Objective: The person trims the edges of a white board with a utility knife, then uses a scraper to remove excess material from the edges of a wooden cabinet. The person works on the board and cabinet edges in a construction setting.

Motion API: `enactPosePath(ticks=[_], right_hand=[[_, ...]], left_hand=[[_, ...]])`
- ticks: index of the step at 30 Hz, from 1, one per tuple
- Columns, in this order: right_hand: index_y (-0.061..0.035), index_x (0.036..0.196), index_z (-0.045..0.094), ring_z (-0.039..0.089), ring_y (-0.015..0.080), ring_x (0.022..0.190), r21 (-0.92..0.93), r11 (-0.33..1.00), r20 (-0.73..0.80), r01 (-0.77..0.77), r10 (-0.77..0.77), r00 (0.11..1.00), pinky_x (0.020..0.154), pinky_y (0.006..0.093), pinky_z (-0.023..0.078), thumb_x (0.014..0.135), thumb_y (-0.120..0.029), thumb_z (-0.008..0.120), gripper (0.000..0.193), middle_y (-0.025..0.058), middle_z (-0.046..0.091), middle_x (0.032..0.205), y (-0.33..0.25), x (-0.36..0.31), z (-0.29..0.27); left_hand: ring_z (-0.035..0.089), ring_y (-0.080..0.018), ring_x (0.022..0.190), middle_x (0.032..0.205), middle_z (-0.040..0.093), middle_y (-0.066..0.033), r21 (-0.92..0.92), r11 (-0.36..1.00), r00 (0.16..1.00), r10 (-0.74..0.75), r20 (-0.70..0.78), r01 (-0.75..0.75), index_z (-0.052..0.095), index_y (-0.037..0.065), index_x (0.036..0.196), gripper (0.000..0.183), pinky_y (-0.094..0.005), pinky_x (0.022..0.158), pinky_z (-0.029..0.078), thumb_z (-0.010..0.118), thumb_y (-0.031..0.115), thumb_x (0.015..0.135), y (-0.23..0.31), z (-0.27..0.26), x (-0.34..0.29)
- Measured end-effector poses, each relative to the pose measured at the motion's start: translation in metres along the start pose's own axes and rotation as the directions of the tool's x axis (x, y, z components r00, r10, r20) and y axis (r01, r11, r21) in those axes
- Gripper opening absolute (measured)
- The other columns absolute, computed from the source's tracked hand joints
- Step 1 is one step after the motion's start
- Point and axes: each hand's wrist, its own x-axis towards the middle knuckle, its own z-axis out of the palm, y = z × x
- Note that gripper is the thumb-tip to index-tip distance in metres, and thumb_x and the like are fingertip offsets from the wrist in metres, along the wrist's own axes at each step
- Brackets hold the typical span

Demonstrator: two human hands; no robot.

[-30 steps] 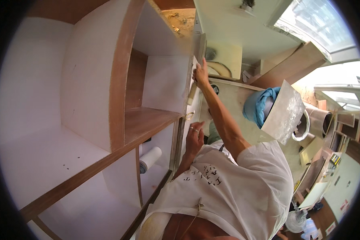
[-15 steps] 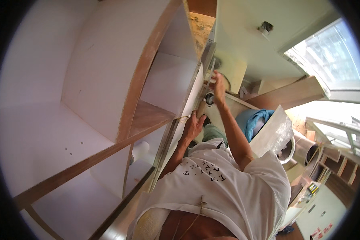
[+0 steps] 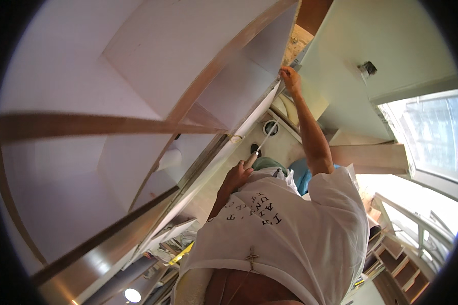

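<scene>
My left hand is closed around the pale handle of a long, thin-bladed tool, held in front of my shirt. Its narrow light shaft points away toward the upper right. With the arm stretched out, my right hand is at the far front edge of a white cabinet with brown wood edging. Its fingers are bent together against that edge; whether something small is between them is hidden.
White cabinet compartments fill the left side, with a brown edge crossing them. A round white-rimmed opening lies beyond the tool. A wooden board and a window are at right. Below left lies a yellow strip-shaped thing among clutter.
My right hand has left the tool's shaft area and reached farther up to the cabinet edge. My left hand has drawn the tool nearer my body. The whole view has shifted.
</scene>
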Motion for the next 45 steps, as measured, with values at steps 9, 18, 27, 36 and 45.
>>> enactPosePath(ticks=[9,18,27,36,45], right_hand=[[0.0004,0.096,0.066,0.063,0.0176,0.068,0.328,0.944,-0.162,-0.019,0.076,0.984,0.062,0.0268,0.05,0.093,-0.008,0.063,0.01,0.0049,0.066,0.078,0.022,0.01,0.027],[-0.0005,0.103,0.061,0.059,0.0222,0.082,0.346,0.909,-0.315,-0.233,0.346,0.884,0.077,0.0384,0.05,0.093,-0.024,0.064,0.025,0.0078,0.062,0.087,-0.009,-0.005,0.056],[-0.0028,0.116,0.065,0.058,0.0116,0.088,0.291,0.92,-0.091,0.262,-0.246,0.965,0.08,0.0286,0.047,0.102,-0.032,0.057,0.033,0.0046,0.065,0.098,-0.134,0.019,-0.045],[-0.0011,0.112,0.066,0.063,0.0207,0.101,0.358,0.84,0.094,0.407,-0.467,0.879,0.086,0.0341,0.052,0.094,-0.028,0.061,0.033,0.0105,0.066,0.11,-0.117,0.047,-0.047],[0.0003,0.106,0.069,0.07,0.0193,0.087,0.154,0.852,0.107,0.5,-0.518,0.849,0.072,0.0295,0.059,0.1,-0.025,0.062,0.027,0.0111,0.072,0.101,-0.138,0.045,-0.067]], left_hand=[[0.067,-0.0439,0.092,0.097,0.067,-0.03,-0.15,0.989,0.974,-0.017,-0.228,-0.018,0.05,-0.008,0.124,0.056,-0.0486,0.079,0.052,0.059,0.038,0.094,-0.012,0.049,-0.035],[0.063,-0.0479,0.106,0.111,0.065,-0.0336,-0.316,0.932,0.932,-0.261,-0.251,0.175,0.054,-0.004,0.125,0.055,-0.0519,0.09,0.049,0.059,0.04,0.092,-0.012,0.14,-0.08],[0.064,-0.0464,0.104,0.107,0.066,-0.0317,-0.442,0.815,0.775,-0.537,-0.333,0.375,0.056,-0.008,0.116,0.053,-0.0519,0.087,0.05,0.06,0.039,0.093,-0.003,0.177,-0.068],[0.062,-0.0347,0.101,0.12,0.063,-0.0177,0.018,0.985,0.911,-0.152,-0.384,0.172,0.058,0.02,0.134,0.039,-0.0458,0.084,0.053,0.055,0.032,0.096,0.029,0.164,0.029],[0.066,-0.0362,0.105,0.112,0.07,-0.021,-0.499,0.783,0.802,-0.541,-0.254,0.371,0.07,-0.002,0.111,0.051,-0.0457,0.089,0.053,0.068,0.042,0.086,0.087,0.166,0.066]])
